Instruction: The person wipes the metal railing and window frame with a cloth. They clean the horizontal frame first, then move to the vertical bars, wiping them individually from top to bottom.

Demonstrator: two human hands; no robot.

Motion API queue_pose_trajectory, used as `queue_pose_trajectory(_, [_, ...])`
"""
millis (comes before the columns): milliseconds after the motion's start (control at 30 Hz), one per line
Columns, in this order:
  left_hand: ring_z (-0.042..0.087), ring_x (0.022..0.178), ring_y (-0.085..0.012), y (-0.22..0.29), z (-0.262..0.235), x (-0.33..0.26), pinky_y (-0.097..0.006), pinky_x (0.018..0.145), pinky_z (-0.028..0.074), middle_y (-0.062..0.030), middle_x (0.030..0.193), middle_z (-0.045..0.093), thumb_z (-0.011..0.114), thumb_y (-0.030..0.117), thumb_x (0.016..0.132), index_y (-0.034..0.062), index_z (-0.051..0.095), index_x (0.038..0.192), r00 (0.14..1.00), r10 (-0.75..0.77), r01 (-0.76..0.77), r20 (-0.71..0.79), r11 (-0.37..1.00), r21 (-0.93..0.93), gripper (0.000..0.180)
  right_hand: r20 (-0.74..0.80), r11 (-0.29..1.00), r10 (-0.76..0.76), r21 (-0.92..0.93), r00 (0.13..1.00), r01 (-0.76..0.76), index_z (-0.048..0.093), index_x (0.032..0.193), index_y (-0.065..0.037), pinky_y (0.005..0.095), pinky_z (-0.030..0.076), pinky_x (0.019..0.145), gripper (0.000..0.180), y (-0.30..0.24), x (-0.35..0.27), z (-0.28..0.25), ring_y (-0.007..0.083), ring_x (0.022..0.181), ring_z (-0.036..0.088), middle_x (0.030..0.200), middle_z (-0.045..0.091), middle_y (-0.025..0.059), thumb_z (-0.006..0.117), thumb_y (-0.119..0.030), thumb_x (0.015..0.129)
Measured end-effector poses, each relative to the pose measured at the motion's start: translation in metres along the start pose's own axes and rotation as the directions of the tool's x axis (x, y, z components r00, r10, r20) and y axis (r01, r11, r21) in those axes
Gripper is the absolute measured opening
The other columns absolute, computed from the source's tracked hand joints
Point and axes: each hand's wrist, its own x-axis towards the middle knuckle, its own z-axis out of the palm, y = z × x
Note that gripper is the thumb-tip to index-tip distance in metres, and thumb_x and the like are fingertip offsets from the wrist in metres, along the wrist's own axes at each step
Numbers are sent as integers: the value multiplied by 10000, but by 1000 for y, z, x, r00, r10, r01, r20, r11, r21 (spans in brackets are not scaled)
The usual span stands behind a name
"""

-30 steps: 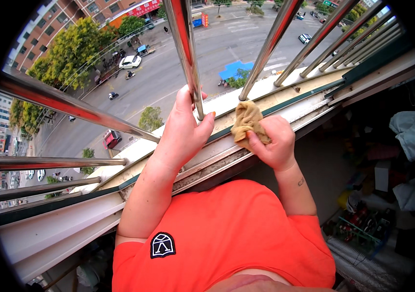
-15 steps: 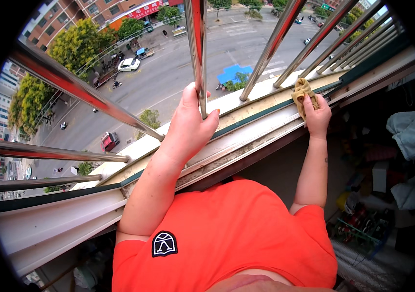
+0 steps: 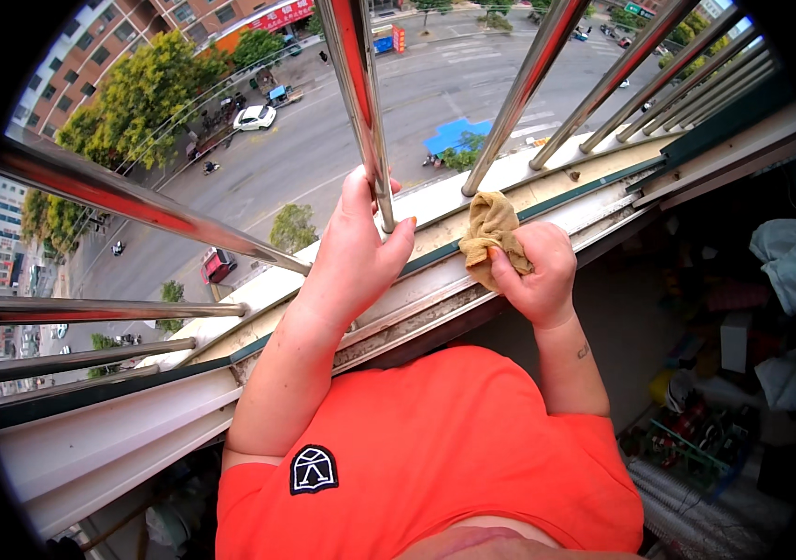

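Clearly the right hand's fingers (image 3: 510,266) are clenched around a crumpled tan cloth (image 3: 488,229), pressing it onto the window sill track (image 3: 435,294) just beside the foot of a steel bar (image 3: 519,93). The right hand (image 3: 538,280) sits on the inner side of that track, with the cloth bunched between palm and frame. The left hand (image 3: 356,257) is wrapped around another steel bar (image 3: 365,112) where it meets the track, thumb on one side and fingers curled behind it, so it is grasping the bar as a brace.

The cloth looks soft, light and limp; it should fold to any shape and carries no risk of breaking, though a loose corner could snag on the bar feet. A wadded handful in the palm, as held now, seems the surest grip.

Against the frame half a second earlier, the right hand and cloth have come back along the track toward the left hand, from a stretched reach far out to the right. The left hand's hold on its bar looks unchanged. Beyond the track, a street with cars (image 3: 254,117) and trees (image 3: 136,93) lies far below.
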Motion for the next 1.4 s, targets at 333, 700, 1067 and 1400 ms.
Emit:
queue_pose_trajectory(333, [582,1216,-253,1,1,0,-418,1062,466,-131,1247,583,690,82,898,23,412,1376,1000,11,-11,-10,1000,18,556,-74,875,479,117,875,-469,665,862,7,296,478,642,179,121,-2,-54,130,667,563,726,626,44,717,-155,918])
queue_pose_trajectory(700, [585,1208,-248,0,1,1,-414,1053,461,-123,1234,591,698,86,892,33,414,1376,1000,-15,16,-10,999,29,563,-107,940,287,-159,952,-301,574,736,-28,443,448,632,258,67,-1,-29,353,676,562,703,567,136,756,-180,837])
queue_pose_trajectory(1067, [583,1216,-251,-2,0,0,-417,1061,463,-127,1240,586,699,70,889,30,406,1378,1000,13,-13,-5,1000,12,572,-3,997,-76,28,997,76,544,718,-69,429,436,627,264,-18,-1,12,337,650,556,689,555,101,798,-143,711])
queue_pose_trajectory(1400, [585,1210,-256,0,2,0,-417,1063,465,-129,1241,582,695,79,895,24,405,1377,1000,20,-20,-4,1000,14,566,-125,928,370,1,921,-373,661,852,1,365,492,665,176,98,-6,-43,267,681,604,759,636,126,744,-153,872])
